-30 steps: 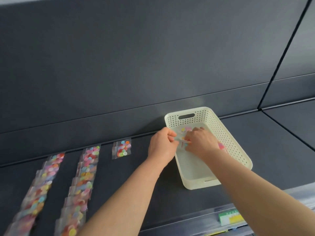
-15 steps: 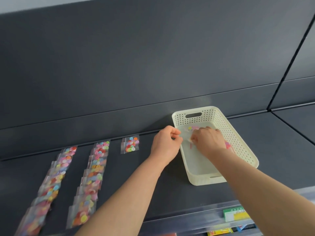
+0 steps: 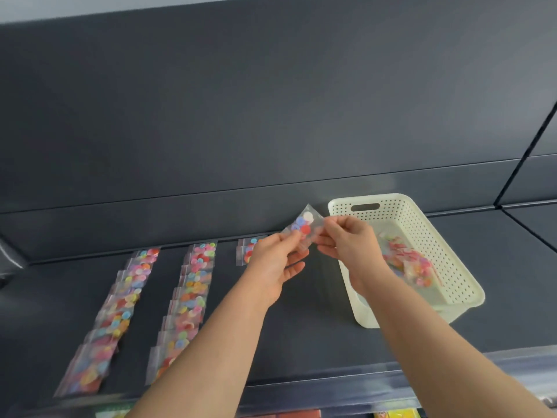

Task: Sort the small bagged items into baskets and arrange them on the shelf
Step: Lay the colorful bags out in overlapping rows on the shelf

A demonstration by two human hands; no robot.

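Observation:
A small clear bag of coloured buttons [image 3: 304,226] is held in the air between both hands, just left of the cream perforated basket [image 3: 458,285]. My left hand [image 3: 275,260] pinches its lower left corner and my right hand [image 3: 351,239] pinches its right edge. More button bags [image 3: 413,263] lie loose inside the basket. On the dark shelf [image 3: 301,327], two long rows of button bags run front to back, a left row [image 3: 117,309] and a middle row [image 3: 187,300]. A third row holds a bag or two [image 3: 245,251] at the back, partly hidden by my left hand.
The shelf's dark back panel [image 3: 271,116] rises close behind the basket and rows. A clear price rail [image 3: 331,384] runs along the shelf's front edge, with coloured packs on a lower level [image 3: 394,413] below it. Another shelf bay adjoins on the right [image 3: 530,230].
Both hands have lifted out of the basket and moved left, now holding one button bag up between them. The view has shifted, showing more of the rows.

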